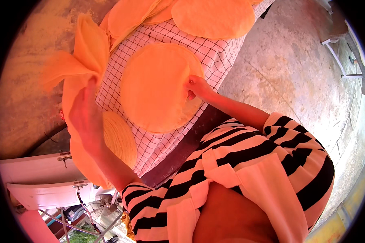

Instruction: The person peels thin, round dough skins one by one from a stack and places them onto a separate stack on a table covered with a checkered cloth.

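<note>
A round, thin, yellow-orange sheet [154, 85], like a large flat dough wrapper, lies on a checked cloth [113, 77] in front of me. My right hand [199, 88] pinches at its right edge, fingers closed. To the left, my left hand [86, 117] is blurred by motion. Its fingertips meet the lower end of a limp, folded sheet [89, 40] that hangs over the table's left edge, one flap smeared. Below the left hand sits a stack of round sheets [119, 139], its layered edges showing; my left forearm partly covers it.
More round sheets [213, 18] lie at the far end of the cloth, some overlapping [127, 18]. Concrete floor [267, 69] spreads to the right, with a metal-legged frame [332, 56] farther off. White panels with latches [44, 168] stand at the lower left.
</note>
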Motion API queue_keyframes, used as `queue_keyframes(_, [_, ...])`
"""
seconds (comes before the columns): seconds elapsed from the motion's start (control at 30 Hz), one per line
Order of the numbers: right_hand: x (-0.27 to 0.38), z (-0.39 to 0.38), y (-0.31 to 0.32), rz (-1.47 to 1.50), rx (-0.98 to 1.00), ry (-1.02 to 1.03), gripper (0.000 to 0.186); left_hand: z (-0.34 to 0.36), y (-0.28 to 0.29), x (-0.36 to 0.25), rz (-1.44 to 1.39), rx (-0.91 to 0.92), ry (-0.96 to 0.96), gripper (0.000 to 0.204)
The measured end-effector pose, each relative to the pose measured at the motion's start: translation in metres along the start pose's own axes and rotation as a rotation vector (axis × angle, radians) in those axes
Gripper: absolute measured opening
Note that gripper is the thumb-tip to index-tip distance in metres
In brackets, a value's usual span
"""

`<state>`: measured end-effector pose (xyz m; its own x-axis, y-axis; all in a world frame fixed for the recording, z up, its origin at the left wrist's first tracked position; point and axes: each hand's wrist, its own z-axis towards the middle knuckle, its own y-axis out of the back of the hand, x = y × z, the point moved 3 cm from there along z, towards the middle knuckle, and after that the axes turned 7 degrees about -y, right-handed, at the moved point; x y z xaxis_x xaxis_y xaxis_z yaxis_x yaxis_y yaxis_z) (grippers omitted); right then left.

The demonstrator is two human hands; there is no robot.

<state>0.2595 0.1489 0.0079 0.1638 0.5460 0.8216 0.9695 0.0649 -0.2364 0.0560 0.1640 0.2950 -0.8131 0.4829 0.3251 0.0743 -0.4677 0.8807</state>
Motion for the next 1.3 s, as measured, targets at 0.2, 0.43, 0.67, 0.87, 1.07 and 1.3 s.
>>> queue_keyframes(0.2, [0.011, -0.001, -0.013, 0.127, 0.086, 0.045, 0.012, -0.070, -0.121, -0.101, -0.342, 0.039, 0.119, 0.043])
queue_keyframes(0.43, [0.002, -0.002, -0.012, 0.165, 0.102, 0.004, 0.009, -0.102, -0.163, -0.169, -0.306, -0.170, 0.159, 0.036])
queue_keyframes(0.67, [0.004, 0.005, -0.020, 0.184, 0.160, -0.002, 0.017, -0.097, -0.173, -0.168, -0.174, 0.240, 0.394, 0.024])
queue_keyframes(0.87, [-0.010, 0.011, -0.006, 0.167, 0.194, 0.056, 0.033, -0.070, -0.153, -0.090, -0.728, 0.249, 0.526, 0.016])
queue_keyframes(1.07, [-0.029, 0.017, -0.006, 0.094, 0.129, 0.023, 0.047, 0.004, -0.090, 0.073, -0.558, 0.156, 0.635, 0.033])
queue_keyframes(1.3, [-0.038, 0.025, -0.001, 0.079, 0.114, 0.149, 0.041, 0.066, 0.052, 0.081, -0.023, -0.158, 0.743, 0.031])
